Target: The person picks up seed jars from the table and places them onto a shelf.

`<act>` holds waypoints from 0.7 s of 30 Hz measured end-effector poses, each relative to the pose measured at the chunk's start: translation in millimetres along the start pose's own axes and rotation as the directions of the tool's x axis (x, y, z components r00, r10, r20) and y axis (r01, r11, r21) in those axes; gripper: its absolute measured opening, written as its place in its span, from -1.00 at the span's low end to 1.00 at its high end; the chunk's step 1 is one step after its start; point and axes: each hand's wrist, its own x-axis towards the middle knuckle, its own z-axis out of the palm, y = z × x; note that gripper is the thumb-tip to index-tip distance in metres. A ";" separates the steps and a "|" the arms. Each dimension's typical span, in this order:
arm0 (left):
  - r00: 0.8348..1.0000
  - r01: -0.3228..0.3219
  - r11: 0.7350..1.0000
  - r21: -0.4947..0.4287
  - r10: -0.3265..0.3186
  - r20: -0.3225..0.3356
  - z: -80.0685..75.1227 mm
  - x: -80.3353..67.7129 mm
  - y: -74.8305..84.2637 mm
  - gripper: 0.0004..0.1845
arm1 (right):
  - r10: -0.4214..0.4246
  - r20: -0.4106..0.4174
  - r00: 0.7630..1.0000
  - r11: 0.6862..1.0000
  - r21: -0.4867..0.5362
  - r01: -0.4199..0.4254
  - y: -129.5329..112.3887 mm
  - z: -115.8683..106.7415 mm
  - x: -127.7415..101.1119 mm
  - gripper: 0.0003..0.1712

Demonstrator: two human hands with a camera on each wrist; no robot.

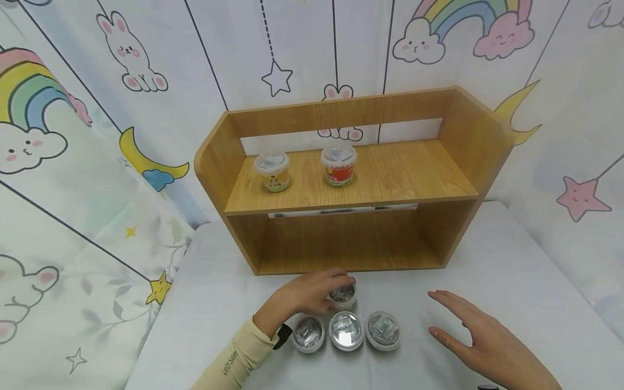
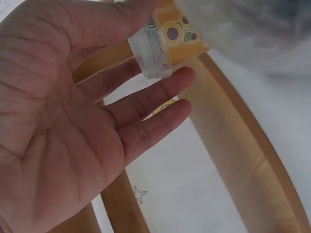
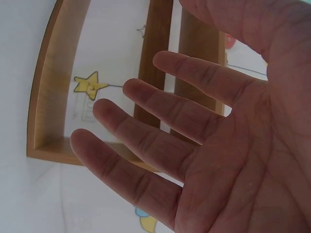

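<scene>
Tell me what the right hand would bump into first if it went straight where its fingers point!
Probably the wooden shelf, near its bottom front edge. The right hand points that way, with only white tabletop showing between. How high the hand is looks unclear, though.

Head view: I look forward and down, farthest back. Wrist views, close in palm-side, face past the bare left hand and bare right hand; all three share the two-tier brown wooden shelf.
</scene>
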 end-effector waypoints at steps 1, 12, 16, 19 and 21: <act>1.000 -0.004 1.000 0.004 0.004 -0.005 -1.6 -0.2 0.3 -0.34 | 0.000 0.003 1.000 1.000 0.003 0.000 0.1 -0.1 0.0 -0.02; 0.995 -0.067 0.990 0.122 0.075 -0.060 -48.7 1.3 22.5 -0.33 | 0.003 0.011 1.000 1.000 0.021 -0.003 0.0 -0.1 -1.2 -0.02; 0.991 -0.083 0.981 0.174 0.100 -0.092 -70.0 2.6 35.2 -0.34 | -0.001 0.000 1.000 1.000 0.018 0.001 -0.2 -0.2 -2.4 -0.03; 0.987 -0.099 0.974 0.206 0.123 -0.108 -85.5 4.4 43.5 -0.33 | -0.013 -0.019 1.000 1.000 0.018 0.013 -0.2 -0.5 -3.4 -0.06; 0.985 -0.107 0.970 0.217 0.134 -0.111 -96.0 5.9 48.7 -0.32 | -0.025 -0.034 0.999 1.000 0.019 0.025 0.0 -0.8 -3.9 -0.09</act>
